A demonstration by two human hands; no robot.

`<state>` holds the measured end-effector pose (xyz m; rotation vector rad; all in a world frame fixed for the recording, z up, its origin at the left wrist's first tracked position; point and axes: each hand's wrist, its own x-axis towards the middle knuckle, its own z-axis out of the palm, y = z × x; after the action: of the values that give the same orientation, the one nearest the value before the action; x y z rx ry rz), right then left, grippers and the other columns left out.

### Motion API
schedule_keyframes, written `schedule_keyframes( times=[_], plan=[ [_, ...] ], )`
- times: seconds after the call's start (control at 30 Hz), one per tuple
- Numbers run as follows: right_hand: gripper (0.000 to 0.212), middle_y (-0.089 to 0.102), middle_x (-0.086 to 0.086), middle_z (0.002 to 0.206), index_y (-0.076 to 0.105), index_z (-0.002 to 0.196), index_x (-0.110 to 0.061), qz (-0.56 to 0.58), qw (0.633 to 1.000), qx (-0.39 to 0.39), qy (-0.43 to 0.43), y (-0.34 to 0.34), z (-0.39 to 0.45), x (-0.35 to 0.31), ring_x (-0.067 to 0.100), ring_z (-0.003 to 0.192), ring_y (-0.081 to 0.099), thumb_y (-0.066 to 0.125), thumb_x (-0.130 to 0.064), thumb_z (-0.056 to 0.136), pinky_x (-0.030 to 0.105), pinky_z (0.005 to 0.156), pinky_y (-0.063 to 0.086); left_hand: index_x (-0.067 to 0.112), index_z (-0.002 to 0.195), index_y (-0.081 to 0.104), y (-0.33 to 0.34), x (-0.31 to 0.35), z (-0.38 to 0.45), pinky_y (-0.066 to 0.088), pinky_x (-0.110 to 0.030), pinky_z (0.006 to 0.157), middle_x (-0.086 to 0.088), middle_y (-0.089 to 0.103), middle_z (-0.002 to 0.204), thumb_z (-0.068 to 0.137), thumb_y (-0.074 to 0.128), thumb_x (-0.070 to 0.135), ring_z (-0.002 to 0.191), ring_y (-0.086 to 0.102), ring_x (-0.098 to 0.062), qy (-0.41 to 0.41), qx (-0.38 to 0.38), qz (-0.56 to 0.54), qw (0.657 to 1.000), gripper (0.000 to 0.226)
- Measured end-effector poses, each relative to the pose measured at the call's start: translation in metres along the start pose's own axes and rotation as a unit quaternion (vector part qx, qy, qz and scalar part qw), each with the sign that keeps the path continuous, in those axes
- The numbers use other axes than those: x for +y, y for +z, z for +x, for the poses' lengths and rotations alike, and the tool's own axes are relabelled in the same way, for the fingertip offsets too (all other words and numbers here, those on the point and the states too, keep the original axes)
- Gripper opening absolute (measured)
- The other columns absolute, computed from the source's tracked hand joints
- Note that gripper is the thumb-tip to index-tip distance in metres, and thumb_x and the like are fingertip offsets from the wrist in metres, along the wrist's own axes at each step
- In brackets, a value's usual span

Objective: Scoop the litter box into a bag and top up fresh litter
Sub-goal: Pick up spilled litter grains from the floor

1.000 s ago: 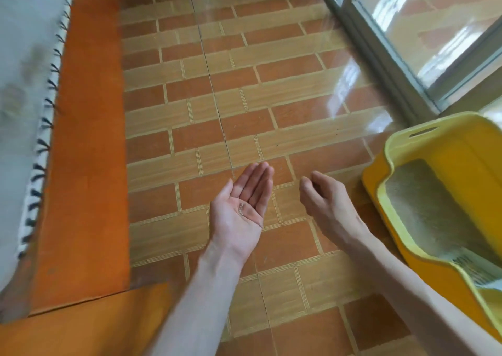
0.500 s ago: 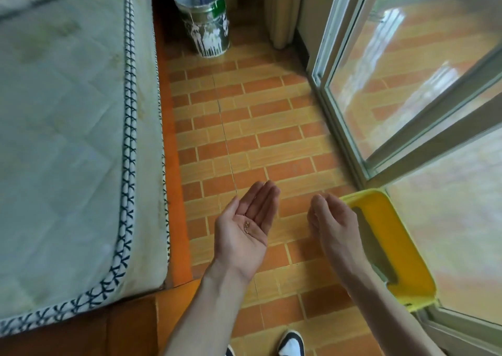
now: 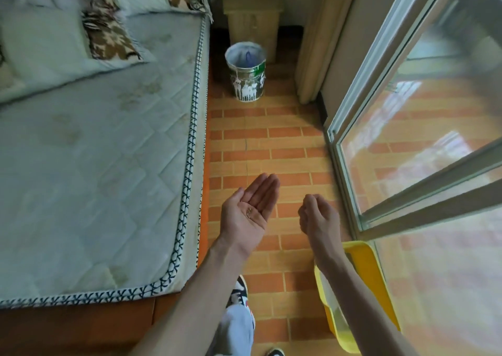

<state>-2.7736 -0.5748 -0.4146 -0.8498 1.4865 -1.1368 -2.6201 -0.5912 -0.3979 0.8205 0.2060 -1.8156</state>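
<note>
Two hands were held out over the tiled floor [image 3: 271, 143], with the paint bucket [image 3: 246, 76] as the landmark ahead of them. Left of the bucket lay the mattress [image 3: 95, 165], its piped edge running down toward the viewer. The bucket stood against the far wall, lined with a pale bag, a small bin [image 3: 252, 21] just behind it.

Nearer than the bucket and almost in line with it, the left hand [image 3: 245, 215] lay palm up, fingers straight and together, a few grains of litter [image 3: 249, 211] resting in the palm. Right of it, and apart from it, the right hand [image 3: 319, 217] had its fingers curled loosely; whether it held anything could not be told. Farther right and well nearer than the bucket, the yellow litter box [image 3: 372, 287] sat against the sliding door [image 3: 407, 138], partly behind the right forearm.

By my reading the step was clearing stray grains, carried in the flat palm toward the bucket. The next move would call for keeping that palm level, then tipping it over the rim. The box itself lay below and behind both hands, touched by neither.
</note>
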Motion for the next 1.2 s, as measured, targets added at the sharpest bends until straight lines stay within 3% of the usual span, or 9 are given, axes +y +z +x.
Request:
schedule_keyframes(
  times=[0.2,0.5,1.2],
  plan=[
    [0.029,0.041,0.0,0.06,0.049,0.076,-0.011,-0.004,1.0,0.009,0.002,0.037,0.035,-0.065,0.012,0.054,0.03,0.047,-0.015,0.105,0.029,0.049,0.024,-0.01,0.132,0.06,0.044,0.064,0.011,0.053,-0.044,0.104,-0.028,0.065,0.133,0.111,0.03,0.025,0.124,0.065,-0.038,0.019,0.005,-0.01,1.0,0.05],
    [0.027,0.041,-0.004,0.059,0.047,0.079,-0.01,0.02,1.0,0.015,-0.01,0.097,0.109,-0.134,0.011,0.052,0.031,0.047,-0.016,0.105,0.023,0.047,0.026,-0.008,0.135,0.058,0.112,0.141,0.065,0.053,-0.044,0.103,-0.026,0.066,0.133,0.112,0.031,0.025,0.123,0.066,-0.038,0.01,-0.013,-0.008,1.0,0.048],
    [0.033,0.042,-0.004,0.06,0.045,0.077,-0.013,0.033,0.999,-0.02,-0.02,0.152,0.372,-0.222,0.01,0.053,0.031,0.043,-0.023,0.108,0.021,0.046,0.028,-0.006,0.134,0.059,0.262,0.243,0.269,0.05,-0.043,0.106,-0.023,0.066,0.133,0.113,0.026,0.027,0.123,0.066,-0.035,0.044,0.003,-0.002,0.999,0.051]
  ],
)
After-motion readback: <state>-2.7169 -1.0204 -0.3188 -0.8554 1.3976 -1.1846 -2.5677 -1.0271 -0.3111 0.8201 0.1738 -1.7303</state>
